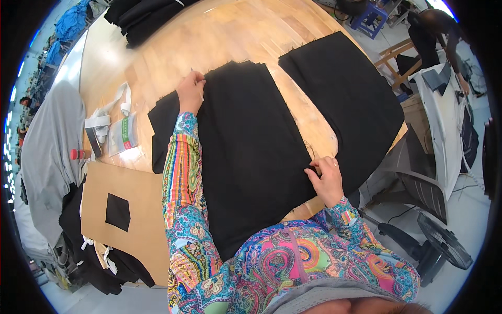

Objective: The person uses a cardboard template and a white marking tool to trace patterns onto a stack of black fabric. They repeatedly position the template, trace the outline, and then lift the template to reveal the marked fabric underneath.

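Note:
A large black fabric panel with frayed edges lies in front of me and reaches over the table's near edge against my body. My left hand is closed at its far left corner; a small pale tip sticks up past the fingers, too small to name. At the panel's right edge, my right hand pinches the cloth between thumb and fingers, beside some loose threads. To the right lies a second black fabric panel. A smaller black piece shows left of my left forearm.
Brown cardboard with a black patch lies at the near left of the wooden table. Beyond it are a clear plastic bag and white tape. Dark cloth is piled far left. A fan stands right; another person is far right.

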`<move>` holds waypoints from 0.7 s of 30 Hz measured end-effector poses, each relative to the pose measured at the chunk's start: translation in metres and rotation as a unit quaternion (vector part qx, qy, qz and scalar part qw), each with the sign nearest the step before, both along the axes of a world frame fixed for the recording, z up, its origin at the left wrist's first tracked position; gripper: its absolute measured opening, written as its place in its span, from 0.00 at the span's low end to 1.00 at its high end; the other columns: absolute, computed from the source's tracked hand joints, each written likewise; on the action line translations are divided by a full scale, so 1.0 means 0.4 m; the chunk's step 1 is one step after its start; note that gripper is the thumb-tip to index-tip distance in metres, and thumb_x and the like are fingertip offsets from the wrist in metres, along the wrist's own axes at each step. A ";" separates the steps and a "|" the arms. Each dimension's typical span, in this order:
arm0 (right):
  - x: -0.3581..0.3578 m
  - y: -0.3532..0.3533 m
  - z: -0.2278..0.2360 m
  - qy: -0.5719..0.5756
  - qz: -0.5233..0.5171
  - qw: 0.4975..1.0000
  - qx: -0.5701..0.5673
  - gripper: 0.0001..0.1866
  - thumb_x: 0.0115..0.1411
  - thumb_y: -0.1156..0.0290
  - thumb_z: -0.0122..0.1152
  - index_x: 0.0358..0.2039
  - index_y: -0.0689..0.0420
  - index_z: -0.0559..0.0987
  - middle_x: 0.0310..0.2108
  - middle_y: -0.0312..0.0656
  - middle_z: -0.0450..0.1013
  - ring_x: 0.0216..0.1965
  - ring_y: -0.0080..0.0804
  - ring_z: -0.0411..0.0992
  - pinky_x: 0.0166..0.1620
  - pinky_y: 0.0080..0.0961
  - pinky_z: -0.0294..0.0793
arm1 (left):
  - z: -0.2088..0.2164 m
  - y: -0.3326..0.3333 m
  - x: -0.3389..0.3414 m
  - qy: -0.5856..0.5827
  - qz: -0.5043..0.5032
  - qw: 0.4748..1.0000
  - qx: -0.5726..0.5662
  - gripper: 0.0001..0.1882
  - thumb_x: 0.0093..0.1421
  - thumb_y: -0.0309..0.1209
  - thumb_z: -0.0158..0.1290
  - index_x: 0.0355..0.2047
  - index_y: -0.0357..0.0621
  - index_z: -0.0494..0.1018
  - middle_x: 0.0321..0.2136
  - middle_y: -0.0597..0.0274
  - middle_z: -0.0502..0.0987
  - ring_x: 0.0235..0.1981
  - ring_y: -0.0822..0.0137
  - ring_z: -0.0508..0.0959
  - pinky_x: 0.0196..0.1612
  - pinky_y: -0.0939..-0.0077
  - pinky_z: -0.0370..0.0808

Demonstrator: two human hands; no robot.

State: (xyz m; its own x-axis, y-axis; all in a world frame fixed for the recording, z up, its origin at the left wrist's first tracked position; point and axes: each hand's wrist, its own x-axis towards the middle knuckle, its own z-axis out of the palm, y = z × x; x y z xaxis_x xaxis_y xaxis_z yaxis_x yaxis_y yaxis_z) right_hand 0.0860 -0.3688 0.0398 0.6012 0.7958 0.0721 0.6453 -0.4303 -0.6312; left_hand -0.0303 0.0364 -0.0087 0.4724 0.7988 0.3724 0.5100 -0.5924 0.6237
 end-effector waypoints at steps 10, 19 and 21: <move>-0.017 0.023 -0.016 -0.027 0.032 0.998 -0.049 0.07 0.45 0.72 0.66 0.24 0.56 0.75 0.29 0.42 0.68 0.37 0.43 0.66 0.41 0.36 0.64 | 0.070 -0.187 -0.083 -0.024 -0.047 0.985 0.166 0.08 0.50 0.23 0.56 0.32 0.44 0.71 0.34 0.59 0.76 0.38 0.57 0.73 0.43 0.64 0.67; -0.018 -0.012 -0.004 0.007 0.052 0.997 -0.057 0.07 0.44 0.73 0.65 0.20 0.56 0.74 0.25 0.41 0.67 0.35 0.42 0.65 0.39 0.37 0.63 | 0.055 -0.642 -0.536 0.153 -0.033 0.985 0.072 0.07 0.52 0.21 0.55 0.32 0.40 0.70 0.45 0.54 0.74 0.49 0.52 0.69 0.51 0.62 0.65; -0.025 -0.035 -0.001 0.016 0.060 0.996 -0.068 0.07 0.44 0.73 0.65 0.19 0.56 0.74 0.25 0.41 0.67 0.35 0.42 0.66 0.38 0.37 0.63 | 0.052 -0.671 -0.573 0.179 -0.005 0.981 0.071 0.06 0.54 0.22 0.54 0.32 0.40 0.70 0.47 0.53 0.73 0.51 0.52 0.69 0.52 0.62 0.65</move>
State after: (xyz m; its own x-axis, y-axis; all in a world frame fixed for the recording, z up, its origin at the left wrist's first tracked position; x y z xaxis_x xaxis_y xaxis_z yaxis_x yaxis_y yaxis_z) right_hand 0.0759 -0.3828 0.0395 0.5011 0.8633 -0.0595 0.6775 -0.4342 -0.5937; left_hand -0.2596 -0.2321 0.0122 0.6011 0.7450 0.2891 0.6743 -0.6670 0.3169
